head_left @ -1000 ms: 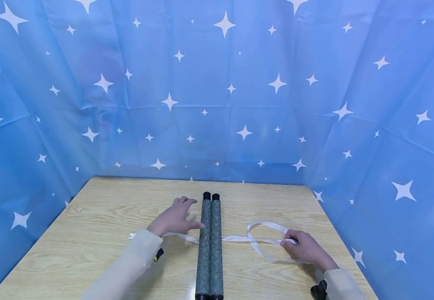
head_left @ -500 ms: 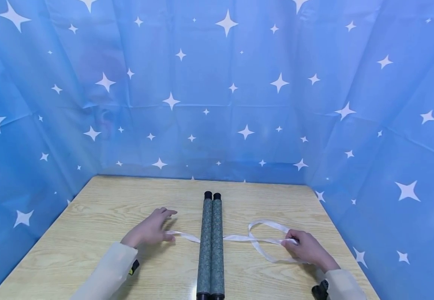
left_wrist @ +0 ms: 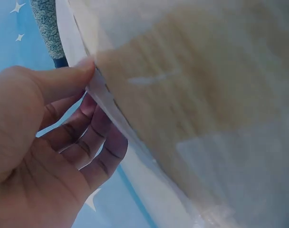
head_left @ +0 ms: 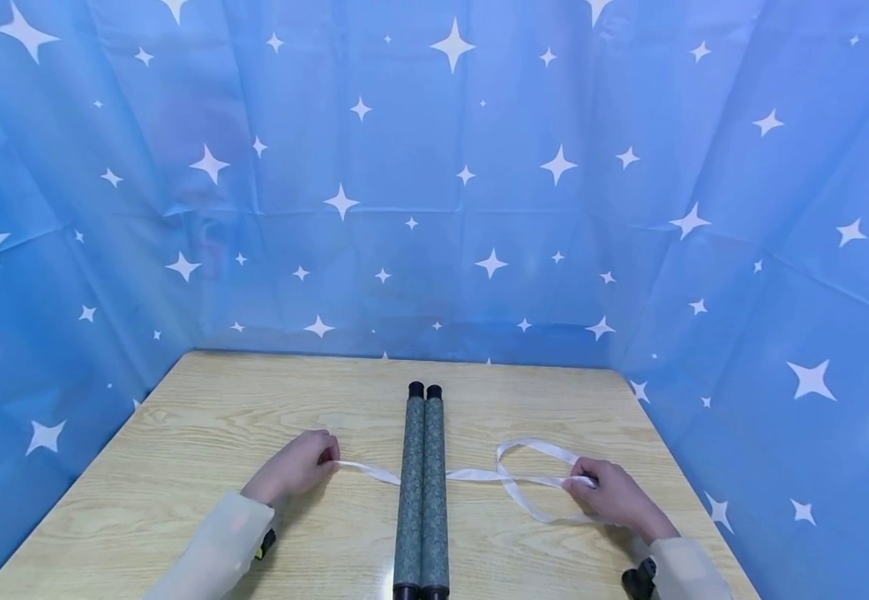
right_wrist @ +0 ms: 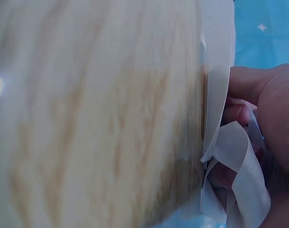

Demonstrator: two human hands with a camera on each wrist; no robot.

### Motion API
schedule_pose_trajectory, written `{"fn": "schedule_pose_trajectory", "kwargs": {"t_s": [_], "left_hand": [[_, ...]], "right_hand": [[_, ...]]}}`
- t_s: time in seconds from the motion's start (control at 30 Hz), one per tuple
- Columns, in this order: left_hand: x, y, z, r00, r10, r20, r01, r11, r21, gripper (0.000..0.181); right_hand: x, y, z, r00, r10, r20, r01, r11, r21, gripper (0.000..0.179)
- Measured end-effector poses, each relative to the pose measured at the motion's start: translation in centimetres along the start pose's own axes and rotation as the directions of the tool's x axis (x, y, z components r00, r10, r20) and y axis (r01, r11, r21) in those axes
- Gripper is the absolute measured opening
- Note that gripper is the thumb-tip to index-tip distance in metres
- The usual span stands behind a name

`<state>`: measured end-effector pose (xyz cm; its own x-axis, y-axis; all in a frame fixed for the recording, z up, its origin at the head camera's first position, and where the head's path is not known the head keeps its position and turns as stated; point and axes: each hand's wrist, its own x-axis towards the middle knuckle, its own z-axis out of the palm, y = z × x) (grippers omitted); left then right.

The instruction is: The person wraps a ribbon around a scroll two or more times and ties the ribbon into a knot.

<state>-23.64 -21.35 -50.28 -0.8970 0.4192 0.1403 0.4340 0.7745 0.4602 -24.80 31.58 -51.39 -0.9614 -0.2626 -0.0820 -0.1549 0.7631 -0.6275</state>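
Note:
A scroll with two green patterned rolls and black end knobs lies lengthwise at the middle of the table. White ribbon emerges from both its sides; the stretch beneath the rolls is hidden. Left of the scroll, my left hand pinches the ribbon's left part between thumb and fingers, and the left wrist view shows this ribbon at the fingertips. To the right, my right hand grips the other part, with a loose loop beside it. In the right wrist view, folded ribbon hangs around the fingers.
The wooden table extends around the scroll on all sides. A blue curtain with white stars surrounds its back and sides. Black wrist devices sit under both sleeves.
My left hand has moved left, away from the scroll, and its spread fingers have closed on the ribbon. The right hand keeps its hold in the same place.

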Motion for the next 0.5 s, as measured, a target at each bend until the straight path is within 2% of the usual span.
{"fn": "schedule_pose_trajectory", "kwargs": {"t_s": [0.2, 0.3, 0.4, 0.5], "left_hand": [[-0.2, -0.2, 0.2, 0.999, -0.049, -0.002, 0.049, 0.994, -0.102, 0.013], [-0.1, -0.3, 0.0, 0.999, -0.05, -0.003, 0.049, 0.987, -0.155, 0.012], [-0.1, -0.3, -0.2, 0.999, -0.039, -0.022, 0.034, 0.984, -0.177, 0.012], [-0.2, -0.4, -0.5, 0.998, -0.054, -0.04, 0.045, 0.979, -0.2, 0.013]], "right_hand": [[0.0, -0.1, 0.1, 1.0, -0.004, -0.004, 0.004, 1.0, -0.008, 0.023], [0.1, 0.0, 0.0, 1.0, -0.01, 0.005, 0.01, 1.0, -0.012, 0.023], [0.1, 0.1, -0.3, 0.999, -0.025, 0.022, 0.025, 1.0, -0.011, 0.023], [0.3, 0.0, -0.9, 0.999, -0.035, 0.038, 0.035, 0.999, 0.007, 0.023]]}}
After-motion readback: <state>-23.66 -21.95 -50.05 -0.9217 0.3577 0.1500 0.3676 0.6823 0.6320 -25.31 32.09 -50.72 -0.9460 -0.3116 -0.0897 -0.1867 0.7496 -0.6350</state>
